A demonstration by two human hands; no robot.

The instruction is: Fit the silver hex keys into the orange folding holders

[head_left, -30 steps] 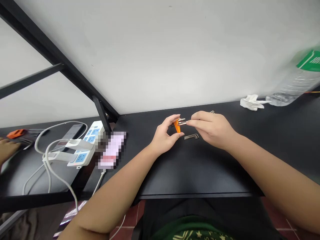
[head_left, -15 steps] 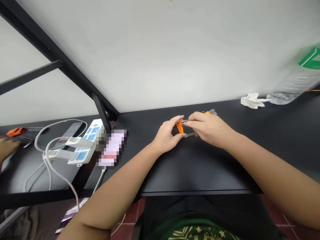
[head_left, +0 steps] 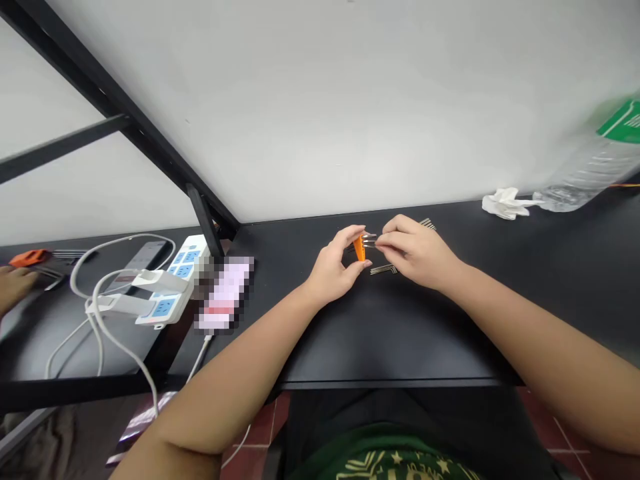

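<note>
Between thumb and fingers, my left hand [head_left: 336,267] grips an orange hex key holder [head_left: 359,249] above the black table. My right hand [head_left: 417,250] pinches a thin metal hex key [head_left: 371,244] whose end meets the holder's right side. Another metal key lies close above it at the holder. Several loose hex keys [head_left: 383,269] rest on the table just below the two hands. More metal keys [head_left: 428,224] show behind my right hand, which partly covers them.
To the left stand a white power strip [head_left: 173,293] with plugs and cables, and a blurred phone [head_left: 226,293]. Crumpled tissue [head_left: 506,203] and a clear bottle [head_left: 590,167] are at right. Across the black frame, another person's hand [head_left: 15,287] is near an orange tool [head_left: 30,258].
My right hand has shifted slightly, and its fingertips now sit a little farther from the orange holder. More of the keys at the holder shows. The left hand keeps its grip.
</note>
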